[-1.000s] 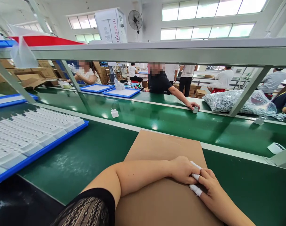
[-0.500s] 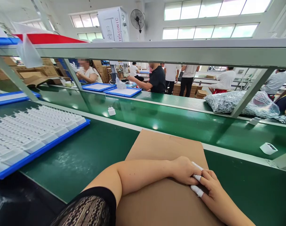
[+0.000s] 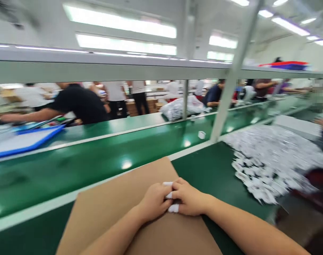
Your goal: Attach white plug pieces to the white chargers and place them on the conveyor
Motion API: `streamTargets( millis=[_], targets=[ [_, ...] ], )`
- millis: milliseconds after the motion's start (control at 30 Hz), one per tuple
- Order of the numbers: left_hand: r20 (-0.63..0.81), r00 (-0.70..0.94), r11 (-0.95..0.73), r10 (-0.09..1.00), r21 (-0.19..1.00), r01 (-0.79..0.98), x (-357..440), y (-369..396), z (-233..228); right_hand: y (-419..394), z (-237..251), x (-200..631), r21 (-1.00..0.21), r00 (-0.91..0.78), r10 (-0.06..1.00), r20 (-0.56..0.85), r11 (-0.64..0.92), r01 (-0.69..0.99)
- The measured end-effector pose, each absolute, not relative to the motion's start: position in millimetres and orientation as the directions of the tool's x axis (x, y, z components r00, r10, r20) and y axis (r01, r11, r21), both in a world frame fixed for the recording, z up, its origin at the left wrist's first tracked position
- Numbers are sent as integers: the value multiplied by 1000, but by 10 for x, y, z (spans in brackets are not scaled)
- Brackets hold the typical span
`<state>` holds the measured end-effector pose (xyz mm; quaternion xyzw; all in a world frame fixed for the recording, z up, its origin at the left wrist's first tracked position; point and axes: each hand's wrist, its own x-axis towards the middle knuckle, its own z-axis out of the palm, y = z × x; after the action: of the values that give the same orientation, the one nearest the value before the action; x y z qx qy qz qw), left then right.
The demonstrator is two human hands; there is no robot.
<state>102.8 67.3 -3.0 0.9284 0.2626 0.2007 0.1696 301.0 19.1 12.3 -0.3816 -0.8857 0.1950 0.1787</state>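
My left hand and my right hand rest together on a brown cardboard sheet that lies on the green bench. The left hand's fingers curl over the right hand's fingertips. White finger cots cover some of those fingertips. Neither hand holds an object.
A heap of small white parts lies on the bench to the right. A white charger sits on the green conveyor belt beside a slanted frame post. Beyond it are a blue tray, a bag of parts and people at work.
The view has swung to the right; the blue tray of white parts at the left is gone and the heap at the right appears. My hands stay clasped on the cardboard.
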Motion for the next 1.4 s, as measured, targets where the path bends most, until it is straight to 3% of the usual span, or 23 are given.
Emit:
streamTargets(
  millis=[400, 733, 1100, 1400],
  targets=[
    [277, 790, -802, 547, 443, 400, 989, 680, -83, 294, -114, 3008, -246, -670, 724, 166, 688, 683],
    [311, 803, -832, 509, 416, 367, 988, 663, -13, 290, -74, 3009, -258, -648, 741, 174, 670, 697],
    [265, 831, -767, 488, 586, 264, 966, 633, 153, 261, 0, 3018, -289, -656, 733, 180, 677, 677],
    [268, 828, -761, 492, 595, 259, 959, 649, 164, 248, 16, 3011, -235, -668, 729, 150, 682, 692]
  ],
)
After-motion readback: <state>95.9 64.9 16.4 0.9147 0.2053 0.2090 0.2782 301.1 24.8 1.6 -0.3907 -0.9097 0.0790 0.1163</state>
